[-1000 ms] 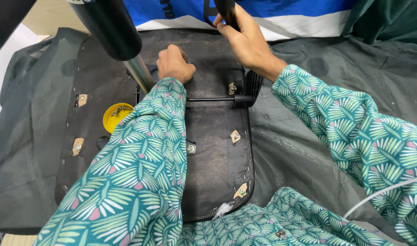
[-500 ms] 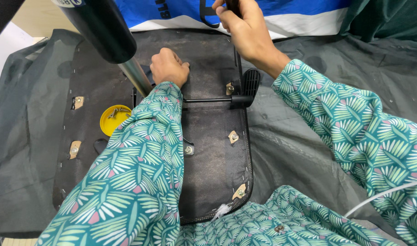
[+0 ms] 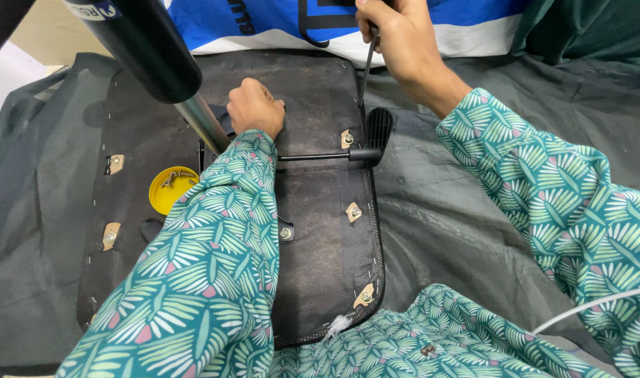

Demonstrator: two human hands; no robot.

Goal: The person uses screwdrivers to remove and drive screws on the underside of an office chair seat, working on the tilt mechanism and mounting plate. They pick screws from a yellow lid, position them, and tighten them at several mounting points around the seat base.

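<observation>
The seat (image 3: 320, 266) lies underside up in the middle. A key (image 3: 366, 70) at 1 o'clock is gripped by the right hand (image 3: 393, 38); the clenched left hand (image 3: 253, 106) presses the mechanism. Several bolts appear fitted; screws remain in the cap (image 3: 167, 189) at 9 o'clock.

Beside you: yellow lid (image 3: 170, 189) holding small screws, dark green cloth (image 3: 460, 231) underneath, blue-and-white sheet (image 3: 264, 24) beyond.
</observation>
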